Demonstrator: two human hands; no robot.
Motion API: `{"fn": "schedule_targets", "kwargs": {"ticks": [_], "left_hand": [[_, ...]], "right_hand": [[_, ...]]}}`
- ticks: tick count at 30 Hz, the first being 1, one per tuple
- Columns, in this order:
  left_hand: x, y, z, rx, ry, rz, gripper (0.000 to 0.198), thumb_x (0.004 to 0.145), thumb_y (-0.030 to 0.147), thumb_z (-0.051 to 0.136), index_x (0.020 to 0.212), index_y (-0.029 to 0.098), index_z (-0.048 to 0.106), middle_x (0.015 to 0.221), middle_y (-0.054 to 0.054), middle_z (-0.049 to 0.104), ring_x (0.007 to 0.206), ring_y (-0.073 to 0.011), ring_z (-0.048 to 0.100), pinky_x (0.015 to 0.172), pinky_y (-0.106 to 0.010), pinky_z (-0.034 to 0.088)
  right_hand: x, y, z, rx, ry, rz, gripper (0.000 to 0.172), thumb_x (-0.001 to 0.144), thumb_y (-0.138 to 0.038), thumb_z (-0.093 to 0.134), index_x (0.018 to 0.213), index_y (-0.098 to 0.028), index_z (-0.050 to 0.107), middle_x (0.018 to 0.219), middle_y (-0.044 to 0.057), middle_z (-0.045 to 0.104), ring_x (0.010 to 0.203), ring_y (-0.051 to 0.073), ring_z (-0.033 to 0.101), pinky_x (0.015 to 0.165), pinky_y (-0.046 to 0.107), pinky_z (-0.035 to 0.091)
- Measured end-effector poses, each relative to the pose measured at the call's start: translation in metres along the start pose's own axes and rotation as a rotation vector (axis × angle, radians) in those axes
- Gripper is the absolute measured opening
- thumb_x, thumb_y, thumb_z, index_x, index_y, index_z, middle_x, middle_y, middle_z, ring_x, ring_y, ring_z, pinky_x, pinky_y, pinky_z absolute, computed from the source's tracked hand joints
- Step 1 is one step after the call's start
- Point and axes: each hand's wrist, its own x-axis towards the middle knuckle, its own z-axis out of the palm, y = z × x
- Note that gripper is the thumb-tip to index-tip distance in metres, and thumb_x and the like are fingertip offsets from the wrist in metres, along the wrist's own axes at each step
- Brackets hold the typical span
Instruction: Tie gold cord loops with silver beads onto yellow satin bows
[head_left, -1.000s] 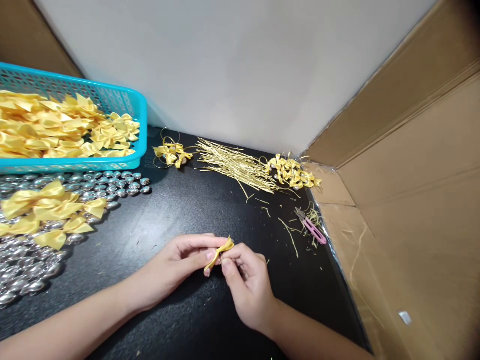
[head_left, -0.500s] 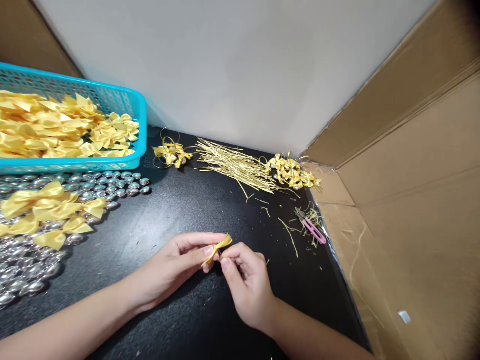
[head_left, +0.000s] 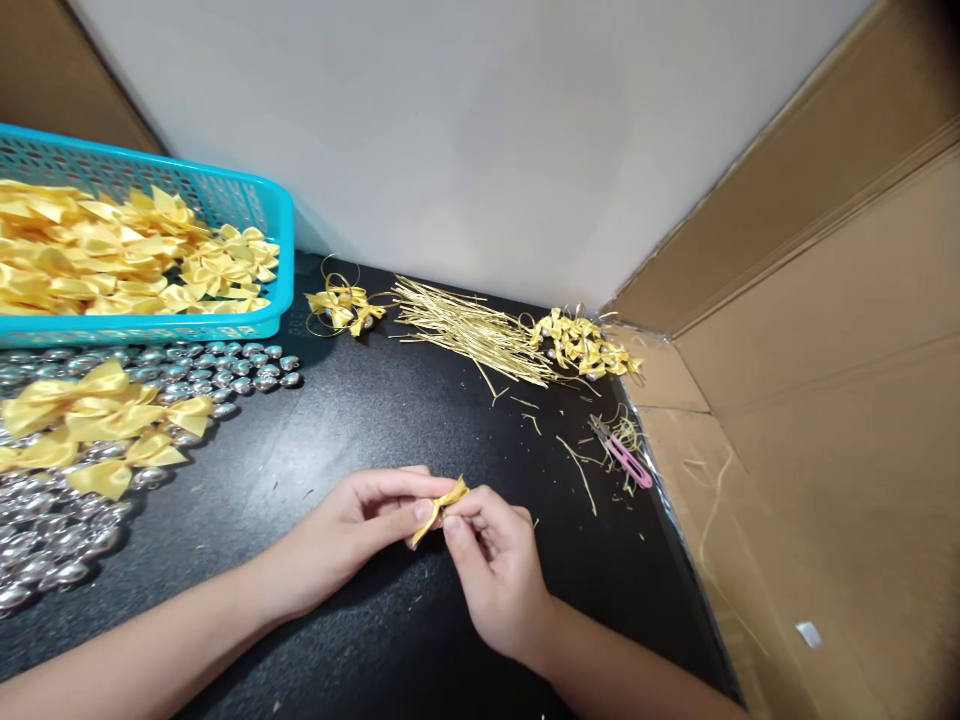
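Two bare hands meet low in the middle of a black surface (head_left: 360, 410), seen from above. The left hand (head_left: 352, 535) reaches in from the lower left with its fingers stretched forward and its thumb pressed against a small yellow ribbon bow (head_left: 441, 503), pinching one end. The right hand (head_left: 495, 570) comes up from the lower right with its fingers curled close, its fingertips gripping the bow's other end. The bow is held between the two hands, just above the surface. To the far left sits a blue plastic basket (head_left: 259, 325) heaped with yellow bows. In front of it lie a spread of silver beads (head_left: 225, 370) and a loose pile of larger bows (head_left: 97, 415). Along the back, by a white wall, are a small looped bow piece (head_left: 343, 308), a bundle of gold wires (head_left: 472, 330) and a cluster of small finished bows (head_left: 585, 345). Pink snips (head_left: 622, 455) lie near the surface's right edge, beside a cardboard wall (head_left: 825, 400).
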Motion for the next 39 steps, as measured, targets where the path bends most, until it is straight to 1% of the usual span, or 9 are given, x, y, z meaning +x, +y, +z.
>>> {"fn": "schedule_targets", "kwargs": {"ticks": [5,13,19,21,25,27,29,34,39], "left_hand": [[-0.001,0.004,0.004,0.165,-0.03,0.139,0.018,0.078,0.037,0.076,0.093,0.029,0.082,0.076,-0.002,0.062,0.071,-0.0161,0.057,0.064,-0.024,0.048],[0.002,0.0,-0.004,0.222,0.127,0.198,0.017,0.08,0.035,0.073,0.095,0.031,0.081,0.076,-0.001,0.061,0.075,-0.0172,0.056,0.07,-0.026,0.046],[0.002,0.004,0.0,0.243,0.012,0.181,0.02,0.081,0.036,0.072,0.095,0.027,0.082,0.075,-0.001,0.062,0.073,-0.0169,0.055,0.068,-0.025,0.043],[0.004,0.003,0.0,0.191,0.054,0.157,0.021,0.079,0.036,0.074,0.095,0.026,0.082,0.078,-0.002,0.065,0.073,-0.0164,0.054,0.068,-0.025,0.042],[0.008,0.001,-0.002,-0.026,0.183,0.093,0.029,0.068,0.039,0.083,0.092,0.022,0.082,0.072,-0.002,0.067,0.066,-0.0136,0.05,0.062,-0.024,0.039],[0.009,0.001,-0.001,-0.074,0.206,0.082,0.031,0.065,0.039,0.085,0.09,0.02,0.082,0.068,-0.002,0.067,0.064,-0.0134,0.049,0.061,-0.024,0.038],[0.01,0.002,0.001,-0.048,0.2,0.093,0.03,0.067,0.039,0.084,0.089,0.019,0.082,0.069,-0.003,0.068,0.064,-0.0141,0.05,0.061,-0.024,0.039],[0.008,0.0,0.0,0.085,0.166,0.148,0.027,0.073,0.037,0.077,0.093,0.019,0.081,0.074,-0.004,0.07,0.067,-0.0161,0.052,0.063,-0.025,0.041],[0.009,-0.004,-0.005,0.156,0.12,0.189,0.029,0.074,0.041,0.075,0.089,0.016,0.08,0.071,-0.003,0.066,0.066,-0.0158,0.05,0.065,-0.026,0.041]], "right_hand": [[0.003,-0.001,0.002,0.051,0.048,0.013,0.014,0.093,-0.024,0.053,0.081,-0.02,0.059,0.061,-0.002,0.058,0.052,0.011,0.053,0.054,0.023,0.045],[0.01,0.001,-0.003,-0.028,0.073,0.019,0.011,0.09,-0.019,0.056,0.083,-0.019,0.064,0.078,0.004,0.069,0.073,0.017,0.065,0.071,0.029,0.051],[0.012,-0.002,0.0,-0.014,0.093,0.002,0.014,0.087,-0.02,0.06,0.075,-0.018,0.066,0.073,0.003,0.068,0.07,0.017,0.063,0.069,0.029,0.049],[0.018,-0.001,-0.004,0.033,0.15,0.039,0.014,0.087,-0.024,0.06,0.076,-0.017,0.066,0.073,0.003,0.068,0.07,0.017,0.063,0.069,0.028,0.049],[0.037,0.007,-0.027,0.183,0.443,0.071,0.019,0.09,-0.031,0.056,0.083,-0.017,0.066,0.079,0.004,0.068,0.071,0.016,0.062,0.069,0.029,0.049],[0.046,0.008,-0.04,0.2,0.524,0.057,0.017,0.088,-0.031,0.057,0.084,-0.018,0.066,0.083,0.004,0.068,0.075,0.017,0.061,0.071,0.03,0.049],[0.051,0.0,-0.047,0.132,0.474,0.0,0.014,0.087,-0.029,0.058,0.088,-0.019,0.067,0.089,0.005,0.068,0.084,0.019,0.062,0.076,0.032,0.049],[0.053,-0.034,-0.035,-0.267,0.054,-0.249,0.011,0.08,-0.019,0.07,0.089,-0.024,0.073,0.105,0.006,0.066,0.102,0.023,0.057,0.094,0.041,0.043],[0.064,-0.047,-0.025,-0.443,-0.191,-0.186,0.009,0.079,-0.018,0.075,0.086,-0.024,0.075,0.108,0.006,0.065,0.106,0.024,0.053,0.097,0.046,0.041]]}}
